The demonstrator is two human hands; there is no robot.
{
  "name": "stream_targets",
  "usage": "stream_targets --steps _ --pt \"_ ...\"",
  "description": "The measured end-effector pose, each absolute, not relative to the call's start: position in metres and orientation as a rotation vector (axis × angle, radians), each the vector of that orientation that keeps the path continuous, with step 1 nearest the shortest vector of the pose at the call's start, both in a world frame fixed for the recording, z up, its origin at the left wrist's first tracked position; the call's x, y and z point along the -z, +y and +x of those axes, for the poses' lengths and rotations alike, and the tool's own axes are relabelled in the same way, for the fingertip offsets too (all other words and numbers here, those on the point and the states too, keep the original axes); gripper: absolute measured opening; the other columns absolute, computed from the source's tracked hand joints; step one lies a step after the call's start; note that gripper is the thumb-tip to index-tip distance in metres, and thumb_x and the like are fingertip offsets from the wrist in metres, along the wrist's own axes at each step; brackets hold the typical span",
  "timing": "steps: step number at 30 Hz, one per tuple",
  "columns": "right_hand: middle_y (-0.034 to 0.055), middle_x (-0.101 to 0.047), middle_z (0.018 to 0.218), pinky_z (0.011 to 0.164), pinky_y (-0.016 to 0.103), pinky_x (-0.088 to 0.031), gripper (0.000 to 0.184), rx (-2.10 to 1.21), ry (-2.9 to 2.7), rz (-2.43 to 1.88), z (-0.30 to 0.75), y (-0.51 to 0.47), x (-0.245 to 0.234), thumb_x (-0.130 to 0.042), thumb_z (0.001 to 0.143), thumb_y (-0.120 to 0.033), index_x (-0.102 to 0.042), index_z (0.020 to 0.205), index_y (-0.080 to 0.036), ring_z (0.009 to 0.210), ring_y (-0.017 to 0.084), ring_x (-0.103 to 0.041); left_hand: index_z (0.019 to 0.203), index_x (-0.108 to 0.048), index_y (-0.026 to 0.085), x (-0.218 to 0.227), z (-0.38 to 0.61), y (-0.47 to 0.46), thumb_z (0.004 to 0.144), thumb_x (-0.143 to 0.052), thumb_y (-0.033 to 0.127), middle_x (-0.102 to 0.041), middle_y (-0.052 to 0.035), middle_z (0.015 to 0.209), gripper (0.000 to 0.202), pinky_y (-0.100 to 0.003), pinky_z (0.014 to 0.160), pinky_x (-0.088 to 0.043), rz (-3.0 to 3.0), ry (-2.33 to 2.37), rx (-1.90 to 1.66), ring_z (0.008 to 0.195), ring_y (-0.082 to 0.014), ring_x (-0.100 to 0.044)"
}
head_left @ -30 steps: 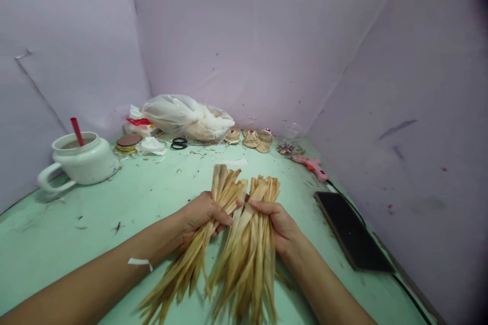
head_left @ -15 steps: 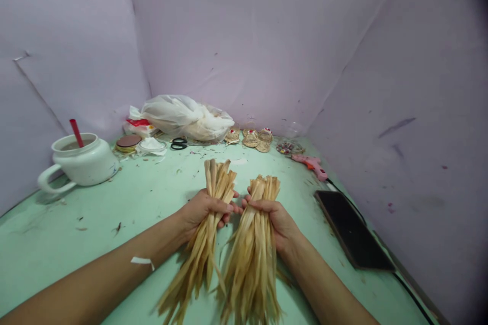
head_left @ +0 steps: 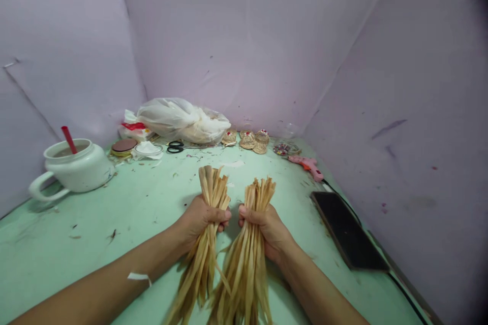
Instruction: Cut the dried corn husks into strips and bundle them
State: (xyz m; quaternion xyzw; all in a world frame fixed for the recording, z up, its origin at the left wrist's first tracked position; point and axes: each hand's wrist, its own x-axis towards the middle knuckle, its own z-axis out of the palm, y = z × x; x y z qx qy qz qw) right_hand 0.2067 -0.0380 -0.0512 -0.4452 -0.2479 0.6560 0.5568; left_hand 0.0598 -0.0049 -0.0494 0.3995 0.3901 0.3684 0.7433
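Observation:
Two bundles of long, dry, straw-coloured leaf strips are held side by side above the green table. My left hand is closed around the left bundle of strips, thumb across its front. Around the right bundle of strips, my right hand is closed in the same way. Short cut ends stick up above both fists, and the loose lengths fan down towards me. A small gap separates the two hands. A scrap of white tape clings to my left forearm.
At left stands a white mug with a red stick in it. Along the back lie black-handled scissors, a knotted plastic bag, small woven pieces and beads. A pink glue gun and a dark phone are on the right.
My hands have drawn slightly apart, and their fingers have closed more tightly round the bundles. The camera view has shifted a little.

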Motion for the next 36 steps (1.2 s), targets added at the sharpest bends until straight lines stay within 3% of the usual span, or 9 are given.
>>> stream_targets --steps 10,18,26,31,34,36 --pt "0.0032 -0.063 0.052 0.048 0.021 -0.039 0.016 -1.571 -0.762 -1.113 0.196 -0.039 0.049 -0.074 0.053 -0.020 -0.063 0.058 -0.011 0.049 0.012 -0.056 0.055 -0.059 0.010 0.039 0.063 -0.011 0.051 -0.070 0.019 -0.061 -0.0043 0.049 0.015 -0.021 0.040 -0.039 1.077 0.983 -0.822 0.043 -0.0109 -0.051" --pt "0.0041 -0.063 0.055 0.048 0.018 -0.044 0.015 -1.625 -0.610 -1.089 0.195 -0.043 0.056 -0.074 0.051 -0.016 -0.064 0.059 -0.009 0.051 0.010 -0.057 0.052 -0.057 0.011 0.028 0.065 -0.017 0.053 -0.061 0.009 -0.058 -0.0024 0.045 0.004 -0.020 0.039 -0.039 1.181 1.123 -0.834 0.040 -0.0105 -0.051" --pt "0.0003 -0.058 0.049 0.042 0.015 -0.043 0.019 -1.693 -0.599 -1.138 0.198 -0.042 0.054 -0.076 0.049 -0.015 -0.063 0.062 -0.009 0.044 0.007 -0.051 0.052 -0.053 0.014 0.032 0.065 -0.017 0.053 -0.053 0.006 -0.053 0.0021 0.043 0.008 -0.018 0.037 -0.033 1.241 1.066 -0.845 0.039 -0.0075 -0.044" --pt "-0.0019 -0.054 0.044 0.039 0.017 -0.041 0.025 -1.748 -0.530 -1.151 0.207 -0.037 0.053 -0.077 0.048 -0.014 -0.058 0.064 -0.013 0.039 0.007 -0.048 0.049 -0.051 0.013 0.038 0.058 -0.005 0.055 -0.058 0.012 -0.047 0.0026 0.037 0.009 -0.018 0.036 -0.030 1.170 1.149 -0.819 0.034 -0.0065 -0.040" --pt "-0.0066 -0.048 0.044 0.037 0.014 -0.036 0.032 -1.699 -0.498 -1.021 0.212 -0.035 0.053 -0.079 0.048 -0.014 -0.058 0.072 -0.014 0.038 0.004 -0.042 0.056 -0.055 0.012 0.040 0.055 -0.001 0.054 -0.064 0.019 -0.052 0.0003 0.039 0.012 -0.019 0.036 -0.032 1.046 1.017 -0.712 0.034 -0.0075 -0.042" --pt "-0.0086 -0.042 0.042 0.034 0.013 -0.028 0.031 -1.637 -0.537 -1.003 0.211 -0.035 0.052 -0.080 0.047 -0.016 -0.054 0.065 -0.015 0.036 0.002 -0.035 0.058 -0.056 0.011 0.041 0.057 -0.003 0.051 -0.069 0.021 -0.053 -0.0003 0.040 0.018 -0.019 0.036 -0.034 0.987 0.974 -0.698 0.035 -0.0082 -0.045"
